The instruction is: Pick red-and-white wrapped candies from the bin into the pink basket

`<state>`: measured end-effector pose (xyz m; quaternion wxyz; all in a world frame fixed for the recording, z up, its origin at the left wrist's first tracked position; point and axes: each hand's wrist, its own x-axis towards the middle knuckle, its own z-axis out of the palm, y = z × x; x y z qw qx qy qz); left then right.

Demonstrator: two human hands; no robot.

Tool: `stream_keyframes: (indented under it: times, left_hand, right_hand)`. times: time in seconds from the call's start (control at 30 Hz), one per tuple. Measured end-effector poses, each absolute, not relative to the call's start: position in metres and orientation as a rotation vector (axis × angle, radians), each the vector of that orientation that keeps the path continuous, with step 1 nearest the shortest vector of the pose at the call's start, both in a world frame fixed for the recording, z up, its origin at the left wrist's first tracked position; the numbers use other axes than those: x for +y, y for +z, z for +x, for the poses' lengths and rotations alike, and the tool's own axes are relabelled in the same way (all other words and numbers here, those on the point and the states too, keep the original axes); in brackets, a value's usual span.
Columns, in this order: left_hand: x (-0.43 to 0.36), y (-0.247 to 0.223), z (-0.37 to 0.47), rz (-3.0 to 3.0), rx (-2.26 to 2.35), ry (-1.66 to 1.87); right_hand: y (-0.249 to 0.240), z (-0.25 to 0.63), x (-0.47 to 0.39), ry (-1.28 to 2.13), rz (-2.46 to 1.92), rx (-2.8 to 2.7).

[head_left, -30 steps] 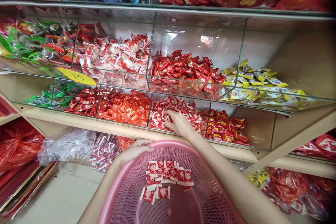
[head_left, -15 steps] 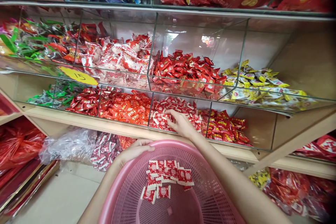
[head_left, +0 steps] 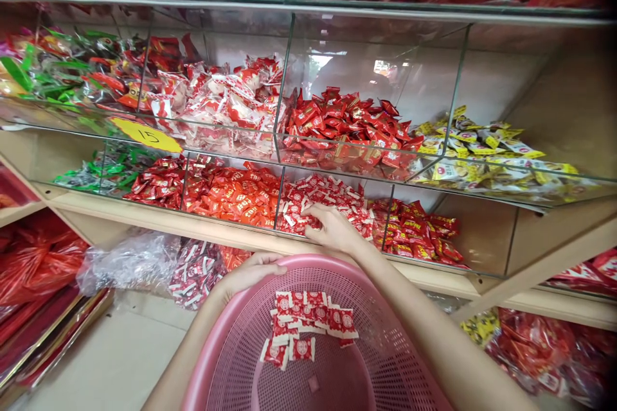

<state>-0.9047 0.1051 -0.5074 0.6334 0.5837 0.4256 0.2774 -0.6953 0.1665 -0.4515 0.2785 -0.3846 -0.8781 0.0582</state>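
A pink plastic basket [head_left: 226,334] with perforated walls is in front of me. Curled over its far left rim, my left hand [head_left: 250,273] grips it. Several red-and-white wrapped candies [head_left: 313,318] lie in a loose cluster on the basket's inner side. My right hand [head_left: 332,228] reaches over the shelf edge into a lower bin of matching red-and-white candies [head_left: 332,192]. Its index finger and thumb are curved and apart at the pile, and no candy shows clearly between them. The other fingertips are partly hidden.
Clear dividers separate orange-red candies [head_left: 241,196] on the left from red-yellow candies [head_left: 419,228] on the right. A glass-fronted upper shelf holds more sweets and a yellow price tag [head_left: 146,135]. Plastic bags [head_left: 130,263] lie under the wooden shelf edge [head_left: 159,221].
The view has shifted slightly. My right hand stays at the candy bin, its fingers a little lower against the pile. The left hand and the basket hold their place.
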Motion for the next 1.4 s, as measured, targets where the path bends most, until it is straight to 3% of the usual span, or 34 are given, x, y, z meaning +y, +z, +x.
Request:
stream_keyframes:
  times: [0.27,0.63,0.97,1.4]
  left_hand:
    - [0.104,-0.504,-0.903,1.307,0.951,0.634]
    - [0.106,-0.505,-0.903,1.352,0.953,0.653]
    - [0.105,-0.504,-0.905,1.380,1.000,0.628]
    - [0.104,-0.503,-0.903,1.365,0.998,0.612]
  right_hand:
    - [-0.454,-0.693,0.168,0.173,-0.989,-2.361]
    - [-0.424,-0.706,0.165,-0.236,-0.814,-2.863]
    - [-0.422,-0.684,0.173,-0.196,-1.078,-2.772]
    - [-0.418,-0.694,0.174,-0.168,-1.112,-2.758]
